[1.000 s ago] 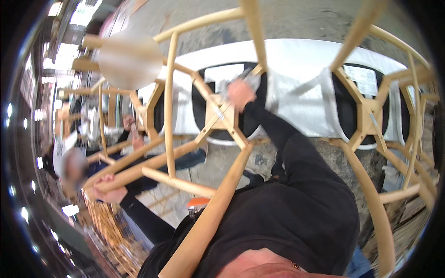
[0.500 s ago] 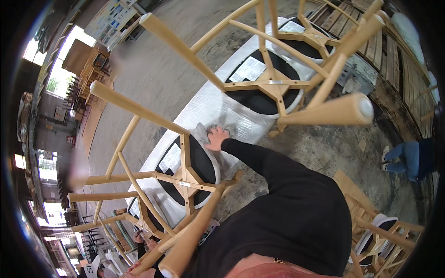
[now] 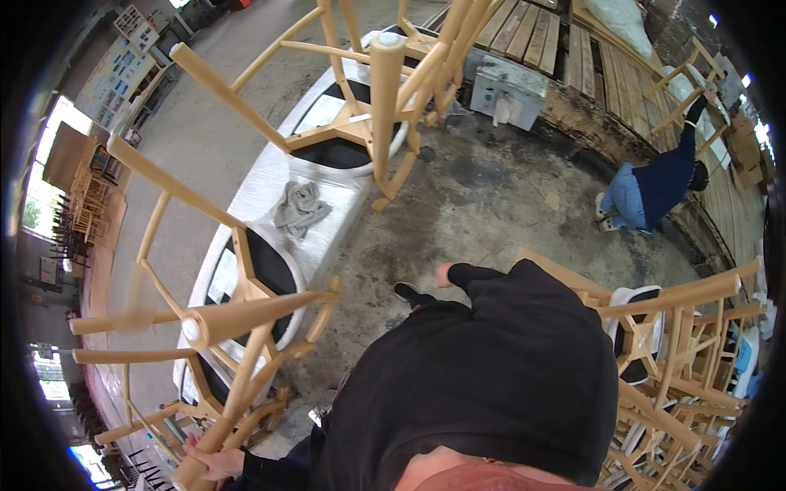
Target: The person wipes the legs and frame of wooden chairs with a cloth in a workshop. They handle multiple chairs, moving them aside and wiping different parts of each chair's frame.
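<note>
My left hand point(image 3: 216, 462) is closed round a pale wooden chair leg point(image 3: 190, 472) at the lower left. That chair is upside down, its white-edged seat with a black underside point(image 3: 270, 266) resting on a long padded bench wrapped in clear plastic point(image 3: 246, 200). My right hand point(image 3: 444, 275) hangs over the concrete floor, apart from the bench. Only a small part of it shows past the black sleeve, and its fingers cannot be made out. A crumpled grey cloth point(image 3: 301, 208) lies on the plastic between two upturned chairs, with no hand on it. Farther along stands another upturned chair point(image 3: 348, 135).
More wooden chairs point(image 3: 647, 327) are stacked close on my right. A grey metal box point(image 3: 508, 90) stands by the wooden slat platform point(image 3: 524, 33) at the far right. A person in a dark top and jeans point(image 3: 655, 192) reaches toward a chair there. My shoe point(image 3: 409, 293) shows on the floor.
My right hand has let go of the grey cloth and drawn back right, off the bench. The cloth stays on the plastic. My view has turned right; my left hand still grips a chair leg.
</note>
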Demonstrator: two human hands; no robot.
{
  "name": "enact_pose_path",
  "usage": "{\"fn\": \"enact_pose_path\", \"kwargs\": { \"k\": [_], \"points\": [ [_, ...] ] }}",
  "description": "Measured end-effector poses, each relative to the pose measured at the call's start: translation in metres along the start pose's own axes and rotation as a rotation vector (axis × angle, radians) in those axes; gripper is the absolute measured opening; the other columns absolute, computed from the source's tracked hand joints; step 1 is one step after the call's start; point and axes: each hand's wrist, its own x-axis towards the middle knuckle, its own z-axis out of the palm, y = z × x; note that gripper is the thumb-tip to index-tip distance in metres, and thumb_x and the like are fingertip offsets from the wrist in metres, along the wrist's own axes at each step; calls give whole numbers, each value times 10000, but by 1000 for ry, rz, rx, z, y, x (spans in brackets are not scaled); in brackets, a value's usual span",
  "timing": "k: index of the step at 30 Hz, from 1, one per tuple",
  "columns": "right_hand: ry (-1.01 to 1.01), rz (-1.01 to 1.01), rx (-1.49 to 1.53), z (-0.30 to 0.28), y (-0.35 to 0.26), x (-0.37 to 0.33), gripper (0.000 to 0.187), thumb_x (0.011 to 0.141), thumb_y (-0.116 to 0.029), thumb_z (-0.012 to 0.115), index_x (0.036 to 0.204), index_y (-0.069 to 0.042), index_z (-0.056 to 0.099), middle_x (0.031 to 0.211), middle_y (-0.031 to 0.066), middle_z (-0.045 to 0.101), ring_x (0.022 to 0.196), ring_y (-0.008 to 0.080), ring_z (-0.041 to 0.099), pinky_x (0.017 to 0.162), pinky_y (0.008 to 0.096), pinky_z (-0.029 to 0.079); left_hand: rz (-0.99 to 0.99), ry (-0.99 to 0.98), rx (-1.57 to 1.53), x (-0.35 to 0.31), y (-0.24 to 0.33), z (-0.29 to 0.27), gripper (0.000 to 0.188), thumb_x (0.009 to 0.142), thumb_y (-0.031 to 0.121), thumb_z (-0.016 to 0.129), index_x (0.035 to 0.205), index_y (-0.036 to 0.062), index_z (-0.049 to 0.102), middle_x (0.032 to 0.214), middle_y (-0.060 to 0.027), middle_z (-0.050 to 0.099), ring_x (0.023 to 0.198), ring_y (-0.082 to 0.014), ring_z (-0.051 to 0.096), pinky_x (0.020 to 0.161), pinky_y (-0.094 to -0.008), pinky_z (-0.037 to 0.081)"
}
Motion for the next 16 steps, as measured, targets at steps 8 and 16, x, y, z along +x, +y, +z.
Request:
{"fn": "enact_pose_path", "kwargs": {
  "k": [8,16],
  "points": [
    [232,464,275,44,98,-101,382,800,-352,617,858,10,725,815,205,696,801,359,675,737,453,522,-13,-98,-58,-28,-29,6,361,883,183,721,1094,-81,594,1160,-201,654,1067,-262,629,962,-383,499],
    [464,-6,513,-5,77,-72,389,798,-344,598,1038,-65,725,1003,166,718,916,287,694,818,402,536,309,-66,193,-63,-39,64,722,807,229,815,1324,-99,432,1172,-204,646,1002,-253,654,921,-362,537]
  ]
}}
